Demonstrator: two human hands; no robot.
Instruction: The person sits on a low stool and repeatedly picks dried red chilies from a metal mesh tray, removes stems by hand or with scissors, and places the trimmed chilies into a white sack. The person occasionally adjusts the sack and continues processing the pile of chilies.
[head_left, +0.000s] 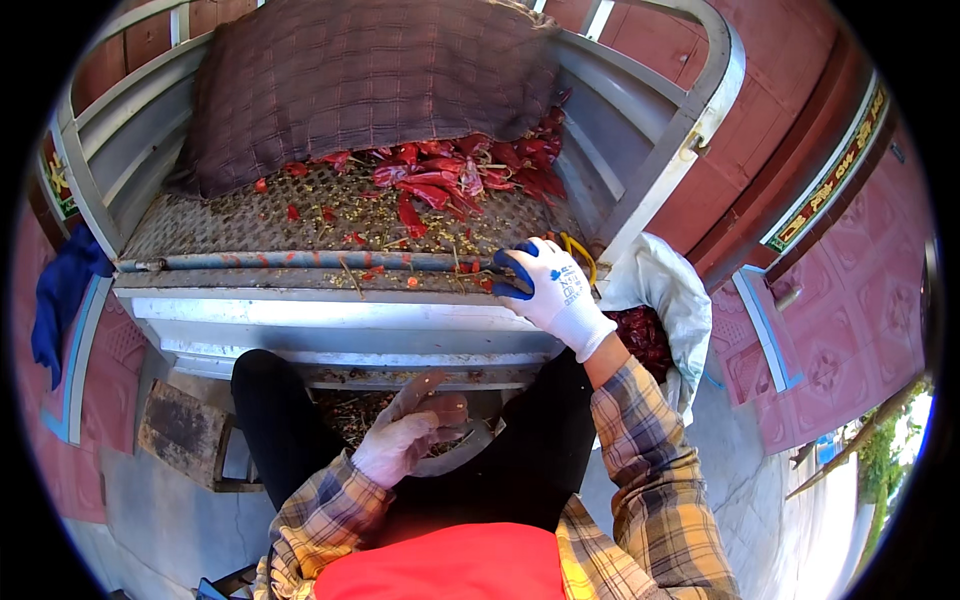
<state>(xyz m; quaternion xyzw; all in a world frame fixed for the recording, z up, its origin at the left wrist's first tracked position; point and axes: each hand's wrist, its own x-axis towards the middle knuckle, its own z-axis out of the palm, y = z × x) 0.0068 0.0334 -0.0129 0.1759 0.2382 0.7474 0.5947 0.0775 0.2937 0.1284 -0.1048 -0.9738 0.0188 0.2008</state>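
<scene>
My right hand (547, 289), in a white and blue work glove, is at the right end of the cart bed's front edge, by a blue-grey metal bar (322, 260). Its fingers curl at the bar; whether they grip anything I cannot tell. A yellow loop (579, 255) lies beside it. My left hand (412, 431), in a thin, dusty glove, hangs between my knees with its fingers apart and nothing visible in it. Below it is a container (457, 457) of stems and scraps. Dried red chili peppers (442, 180) lie on the cart bed, partly beneath a dark plaid cloth (367, 75).
The metal cart's side rails (675, 165) rise on both sides. A white woven sack (667, 277) with dark red chilies (641, 337) stands at the right. A worn wooden stool (184, 431) is at the left. Yellow seeds and red scraps litter the bed.
</scene>
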